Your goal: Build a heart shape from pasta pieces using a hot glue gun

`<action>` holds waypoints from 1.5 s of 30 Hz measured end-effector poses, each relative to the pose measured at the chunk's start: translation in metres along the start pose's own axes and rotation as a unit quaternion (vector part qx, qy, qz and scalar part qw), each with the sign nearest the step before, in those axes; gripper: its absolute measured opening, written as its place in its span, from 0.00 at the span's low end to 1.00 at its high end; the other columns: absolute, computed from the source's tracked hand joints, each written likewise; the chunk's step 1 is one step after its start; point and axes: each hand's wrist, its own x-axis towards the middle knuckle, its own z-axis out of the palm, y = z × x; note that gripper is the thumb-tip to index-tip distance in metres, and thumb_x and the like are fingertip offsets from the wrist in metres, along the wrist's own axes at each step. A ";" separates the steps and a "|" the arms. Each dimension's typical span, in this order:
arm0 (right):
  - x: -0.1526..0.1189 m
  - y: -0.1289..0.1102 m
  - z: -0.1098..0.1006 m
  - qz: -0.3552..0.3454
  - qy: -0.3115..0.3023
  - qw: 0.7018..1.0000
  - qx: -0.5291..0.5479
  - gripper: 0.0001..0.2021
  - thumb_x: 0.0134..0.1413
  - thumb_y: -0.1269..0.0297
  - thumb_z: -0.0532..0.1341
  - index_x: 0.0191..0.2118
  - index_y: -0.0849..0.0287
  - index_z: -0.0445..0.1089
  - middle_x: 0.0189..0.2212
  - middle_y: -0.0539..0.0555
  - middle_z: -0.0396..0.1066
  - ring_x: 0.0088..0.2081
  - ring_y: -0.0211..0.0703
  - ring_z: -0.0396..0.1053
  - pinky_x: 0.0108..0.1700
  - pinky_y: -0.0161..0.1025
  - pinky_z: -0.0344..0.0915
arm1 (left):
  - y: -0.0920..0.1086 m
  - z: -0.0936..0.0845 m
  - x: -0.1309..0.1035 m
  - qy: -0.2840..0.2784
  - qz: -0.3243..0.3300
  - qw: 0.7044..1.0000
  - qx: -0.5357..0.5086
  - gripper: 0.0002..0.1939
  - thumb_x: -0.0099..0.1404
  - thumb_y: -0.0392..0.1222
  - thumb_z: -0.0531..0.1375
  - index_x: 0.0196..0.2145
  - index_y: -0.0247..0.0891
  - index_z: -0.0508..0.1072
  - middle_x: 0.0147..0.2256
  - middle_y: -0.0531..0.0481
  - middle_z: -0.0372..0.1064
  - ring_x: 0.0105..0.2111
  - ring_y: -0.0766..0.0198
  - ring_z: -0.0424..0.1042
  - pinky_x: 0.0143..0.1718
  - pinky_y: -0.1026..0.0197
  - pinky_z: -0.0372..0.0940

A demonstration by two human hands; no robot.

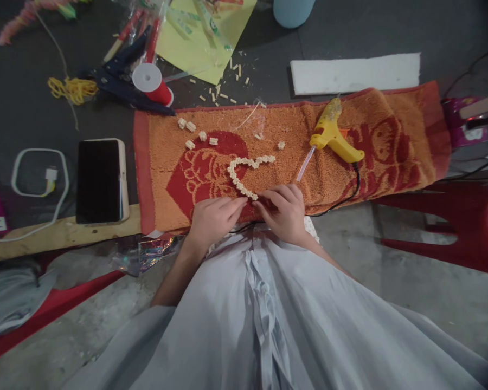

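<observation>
A curved chain of small cream pieces (235,179), shaped like part of a heart, lies on the orange and red towel (166,184). My left hand (218,216) is closed at the chain's lower end, its fingertips pressed together. From the right, my right hand (282,210) meets the same end with thumb and index finger close together. What sits between the fingertips is too small to make out. Several loose cream clusters (190,127) rest on the towel's upper left, and one more cluster (281,145) is right of the chain. A yellow glue gun (335,138) lies to the right.
Beyond the towel are a red thread spool (159,89), a dark blue tool (117,84), a yellow sheet (228,27), cream scraps, a white strip (355,74) and a blue cup (293,12). A black phone-like device (100,181) and white cable (65,168) lie left. The glue gun's cord crosses the towel's front edge.
</observation>
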 end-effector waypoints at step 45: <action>0.004 -0.002 -0.002 -0.012 -0.008 1.000 -0.012 0.09 0.63 0.58 0.61 0.40 0.55 0.77 0.34 0.54 0.74 0.37 0.44 0.65 0.41 0.43 0.59 | -0.001 0.001 0.000 -0.005 0.005 1.000 0.020 0.12 0.72 0.43 0.56 0.41 0.43 0.80 0.23 0.55 0.73 0.24 0.69 0.71 0.29 0.64 0.59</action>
